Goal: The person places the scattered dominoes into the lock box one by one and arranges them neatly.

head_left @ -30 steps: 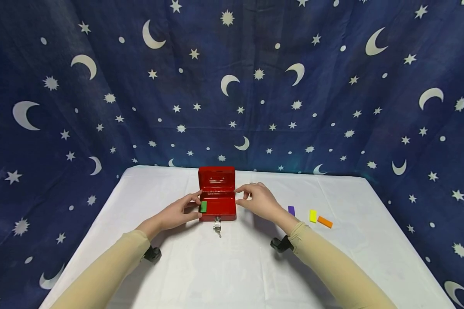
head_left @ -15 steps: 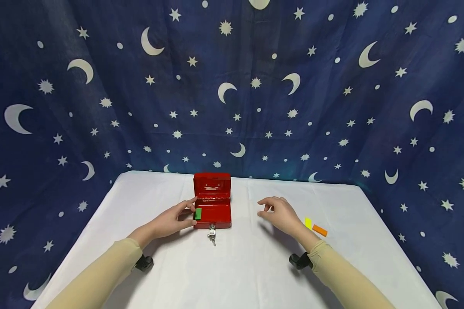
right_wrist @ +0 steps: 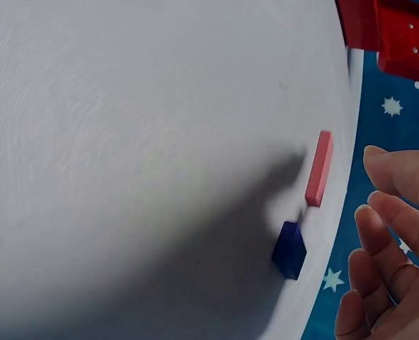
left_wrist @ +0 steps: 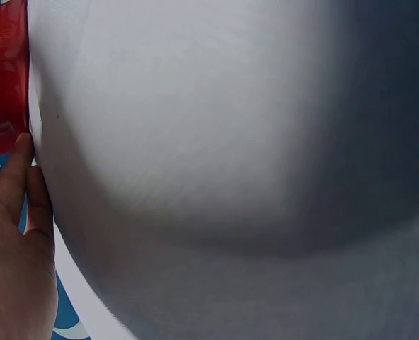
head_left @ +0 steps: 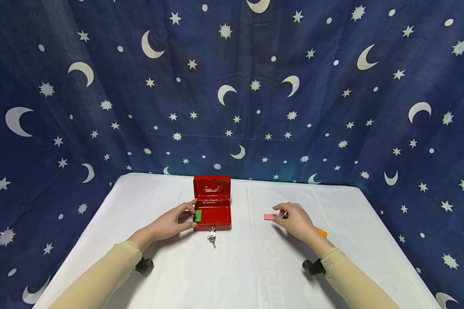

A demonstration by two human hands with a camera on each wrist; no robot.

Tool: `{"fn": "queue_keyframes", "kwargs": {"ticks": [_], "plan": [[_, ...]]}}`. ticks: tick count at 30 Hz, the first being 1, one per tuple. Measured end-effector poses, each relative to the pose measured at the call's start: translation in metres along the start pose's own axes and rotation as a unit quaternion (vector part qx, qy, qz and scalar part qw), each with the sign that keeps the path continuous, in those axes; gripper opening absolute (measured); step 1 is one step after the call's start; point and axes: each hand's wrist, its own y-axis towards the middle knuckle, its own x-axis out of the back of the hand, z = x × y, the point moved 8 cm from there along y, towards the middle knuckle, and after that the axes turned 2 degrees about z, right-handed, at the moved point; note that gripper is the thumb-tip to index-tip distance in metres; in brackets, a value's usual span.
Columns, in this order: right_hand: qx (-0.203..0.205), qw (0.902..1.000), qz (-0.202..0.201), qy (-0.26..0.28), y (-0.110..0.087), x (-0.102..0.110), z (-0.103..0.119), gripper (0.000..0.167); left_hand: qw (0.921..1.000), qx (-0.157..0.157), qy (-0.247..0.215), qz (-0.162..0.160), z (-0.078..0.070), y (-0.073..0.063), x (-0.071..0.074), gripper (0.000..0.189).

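A small red cash box stands on the white table with its lid raised. A green block lies inside at the left. My left hand touches the box's left side, thumb near the front corner and index finger near the back one. In the left wrist view, a fingertip meets the red metal. My right hand hovers over the table with bent, parted fingers and nothing between them. Close to it lie a pink block and a dark blue block.
A padlock with keys hangs at the box's front. An orange block shows partly behind the right wrist. A dark blue cloth with moons and stars hangs behind the table.
My right hand has left the box's right side and moved right, above the loose blocks. The pink block has come into view; the yellow one is now hidden. The left hand stays at the box.
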Motion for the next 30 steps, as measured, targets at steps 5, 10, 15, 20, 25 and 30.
{"fn": "queue_keyframes", "kwargs": {"ticks": [5,10,15,20,25,30], "plan": [[-0.008,0.9998,0.003,-0.016,0.001,0.001,-0.009,0.036,1.0,0.009,0.0,0.0,0.0,-0.001,0.001,0.037],[-0.008,0.9989,0.006,-0.046,-0.001,0.0,-0.014,0.035,0.9999,0.009,0.006,0.002,0.0,-0.001,0.001,0.037],[-0.005,0.9974,0.007,-0.071,-0.004,0.0,-0.019,0.036,0.9999,0.01,0.001,0.003,0.0,-0.001,0.0,0.037],[-0.006,0.9965,0.019,-0.082,-0.006,0.002,-0.028,0.043,0.9999,0.009,0.001,0.004,0.001,0.0,-0.002,0.037],[-0.016,0.9973,0.032,-0.064,-0.008,0.008,-0.042,0.049,0.9999,0.014,0.001,0.004,0.002,0.001,-0.002,0.036],[-0.02,0.9981,0.036,-0.046,-0.009,0.014,-0.056,0.053,1.0,0.007,0.0,0.001,0.001,0.0,-0.001,0.036]]}}
